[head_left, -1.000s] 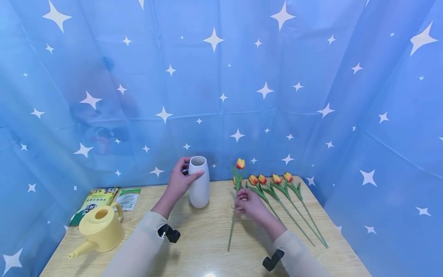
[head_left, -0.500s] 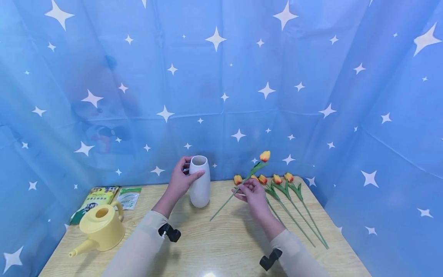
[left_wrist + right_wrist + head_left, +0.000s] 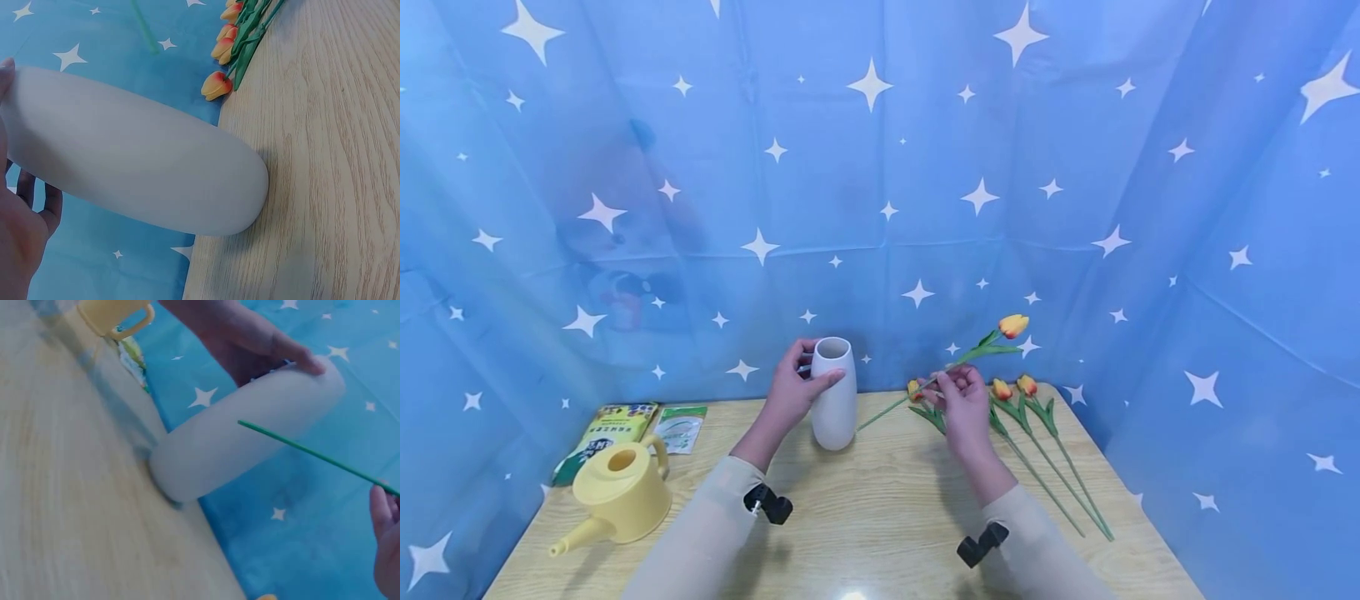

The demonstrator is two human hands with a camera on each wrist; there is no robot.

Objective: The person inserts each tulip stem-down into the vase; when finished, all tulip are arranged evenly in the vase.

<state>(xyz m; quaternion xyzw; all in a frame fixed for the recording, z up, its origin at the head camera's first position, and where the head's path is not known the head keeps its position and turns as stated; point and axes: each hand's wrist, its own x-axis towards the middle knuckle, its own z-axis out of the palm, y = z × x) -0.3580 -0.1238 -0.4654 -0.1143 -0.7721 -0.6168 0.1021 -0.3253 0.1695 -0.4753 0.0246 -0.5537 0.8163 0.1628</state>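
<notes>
A tall white vase (image 3: 833,408) stands upright on the table, its round mouth facing up. My left hand (image 3: 792,387) grips it near the rim, thumb across the front and fingers behind. To the right, my right hand (image 3: 964,408) pinches the green stem of an orange-yellow tulip (image 3: 1013,326) in the air. That tulip slants, bloom up to the right and stem end down to the left beside the vase. In the right wrist view the stem (image 3: 312,454) crosses in front of the vase (image 3: 244,434). Several more tulips (image 3: 1026,385) lie under and beyond my right hand.
A yellow watering can (image 3: 625,492) stands at the left, its spout toward the front. Behind it lie a yellow-green bag (image 3: 610,433) and a small white-green packet (image 3: 681,430). A blue star-patterned curtain (image 3: 880,192) hangs along the table's back edge.
My right hand has moved up and slightly right. The held tulip has tipped from nearly upright to a slant, its bloom going right and its stem end swinging left toward the vase.
</notes>
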